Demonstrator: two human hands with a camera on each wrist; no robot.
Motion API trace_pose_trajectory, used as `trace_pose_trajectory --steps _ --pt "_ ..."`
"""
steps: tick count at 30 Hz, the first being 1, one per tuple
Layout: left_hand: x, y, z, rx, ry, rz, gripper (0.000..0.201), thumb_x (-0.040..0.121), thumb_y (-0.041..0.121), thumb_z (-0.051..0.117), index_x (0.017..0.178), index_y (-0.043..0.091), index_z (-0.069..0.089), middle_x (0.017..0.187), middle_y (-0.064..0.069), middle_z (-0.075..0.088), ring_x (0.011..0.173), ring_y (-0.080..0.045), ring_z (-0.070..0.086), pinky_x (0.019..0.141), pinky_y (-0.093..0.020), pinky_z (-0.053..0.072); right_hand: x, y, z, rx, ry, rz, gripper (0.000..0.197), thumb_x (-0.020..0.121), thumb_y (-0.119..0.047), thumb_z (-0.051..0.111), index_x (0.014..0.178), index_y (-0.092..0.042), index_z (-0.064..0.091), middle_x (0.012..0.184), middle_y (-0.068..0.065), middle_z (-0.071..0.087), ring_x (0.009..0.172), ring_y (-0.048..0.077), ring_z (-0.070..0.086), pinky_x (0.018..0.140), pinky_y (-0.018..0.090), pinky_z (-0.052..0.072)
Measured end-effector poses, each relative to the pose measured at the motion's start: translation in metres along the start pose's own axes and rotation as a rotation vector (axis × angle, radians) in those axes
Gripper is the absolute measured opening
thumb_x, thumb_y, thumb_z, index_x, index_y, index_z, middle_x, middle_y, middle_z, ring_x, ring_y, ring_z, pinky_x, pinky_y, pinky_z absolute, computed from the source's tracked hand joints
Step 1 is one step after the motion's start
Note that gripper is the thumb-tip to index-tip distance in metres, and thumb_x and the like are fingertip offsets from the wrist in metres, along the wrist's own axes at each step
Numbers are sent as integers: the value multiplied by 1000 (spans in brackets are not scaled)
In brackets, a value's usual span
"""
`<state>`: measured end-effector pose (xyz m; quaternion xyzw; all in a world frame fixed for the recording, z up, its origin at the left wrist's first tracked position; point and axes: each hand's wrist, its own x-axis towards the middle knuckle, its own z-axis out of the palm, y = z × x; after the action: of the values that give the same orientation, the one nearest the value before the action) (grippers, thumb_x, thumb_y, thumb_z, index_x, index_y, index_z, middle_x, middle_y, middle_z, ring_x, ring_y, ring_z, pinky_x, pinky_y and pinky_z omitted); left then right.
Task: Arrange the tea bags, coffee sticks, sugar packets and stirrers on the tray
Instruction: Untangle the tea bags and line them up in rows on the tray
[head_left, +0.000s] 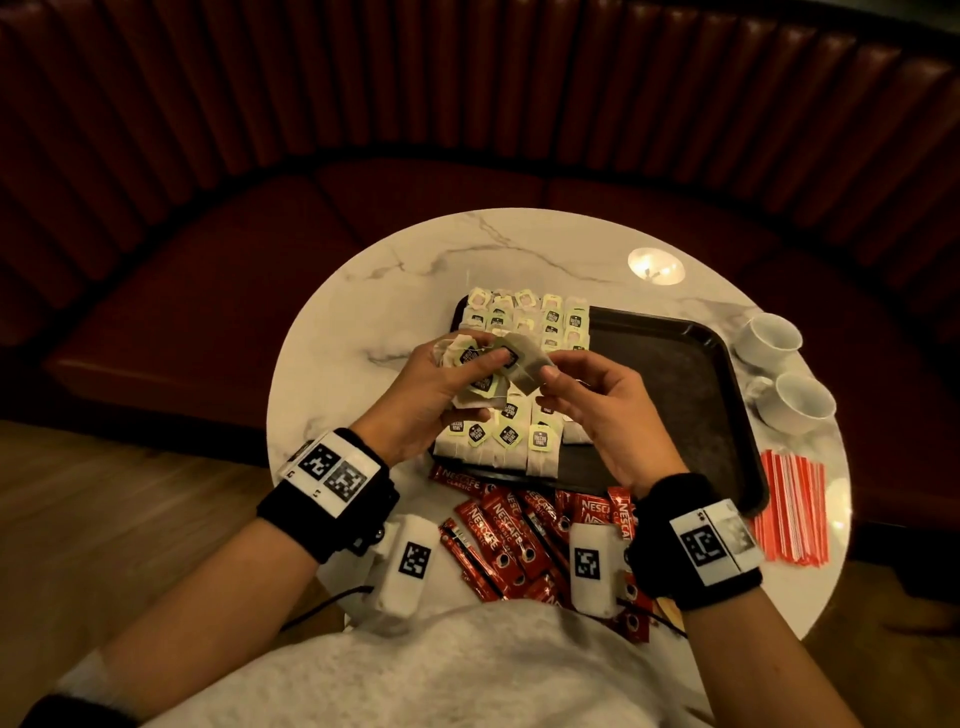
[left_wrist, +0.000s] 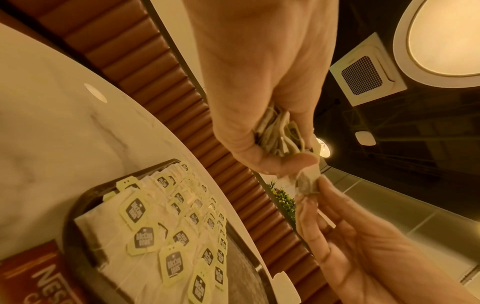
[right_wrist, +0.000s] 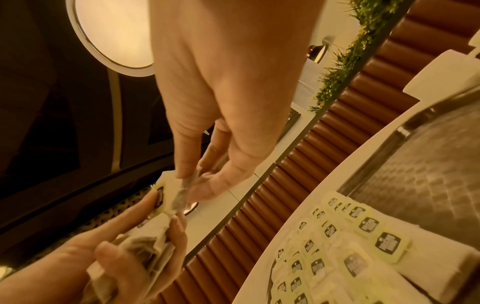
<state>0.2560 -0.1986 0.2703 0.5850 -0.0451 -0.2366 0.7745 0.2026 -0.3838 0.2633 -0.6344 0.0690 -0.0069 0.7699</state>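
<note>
My left hand (head_left: 457, 374) grips a bunch of tea bags (head_left: 475, 382) above the left half of the dark tray (head_left: 691, 374). My right hand (head_left: 550, 382) pinches one tea bag (head_left: 527, 358) at the edge of that bunch. In the left wrist view the bunch (left_wrist: 279, 133) sits in the curled left hand (left_wrist: 259, 131), and the right hand (left_wrist: 315, 197) nips a single bag (left_wrist: 307, 182). The right wrist view shows the pinched bag (right_wrist: 182, 193) between thumb and finger. Rows of tea bags (head_left: 524, 319) with pale tags cover the tray's left side. Red coffee sticks (head_left: 509, 530) lie loose before the tray. Striped red stirrers (head_left: 792, 506) lie right of it.
Two white cups (head_left: 769, 338) stand on the round marble table (head_left: 363, 291) at the right edge. A dark red curved bench (head_left: 208, 260) surrounds the table's far side. The tray's right half is bare. White wrist devices hang under both arms.
</note>
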Motion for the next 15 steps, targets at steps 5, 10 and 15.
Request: trace_pose_trajectory --steps 5,10,15 --pt "1 -1 3 14 2 -5 24 88 16 68 111 13 63 87 0 71 69 -16 68 48 -23 51 0 3 -8 -88 -21 1 25 80 -21 74 103 -11 72 107 11 73 98 23 70 87 30 55" --pt "1 -3 4 35 -20 -17 23 87 17 69 109 16 65 85 3 72 66 -11 68 50 -22 53 -1 2 -16 -114 -5 3 27 79 -21 73 103 -9 70 107 13 73 95 24 71 86 30 57" --pt "-1 -8 -3 -51 13 -59 22 88 18 67 110 19 67 90 5 72 78 -6 67 53 -21 54 3 18 -45 -12 232 135 18 88 0 66 106 -1 65 99 15 73 88 22 73 79 26 60"
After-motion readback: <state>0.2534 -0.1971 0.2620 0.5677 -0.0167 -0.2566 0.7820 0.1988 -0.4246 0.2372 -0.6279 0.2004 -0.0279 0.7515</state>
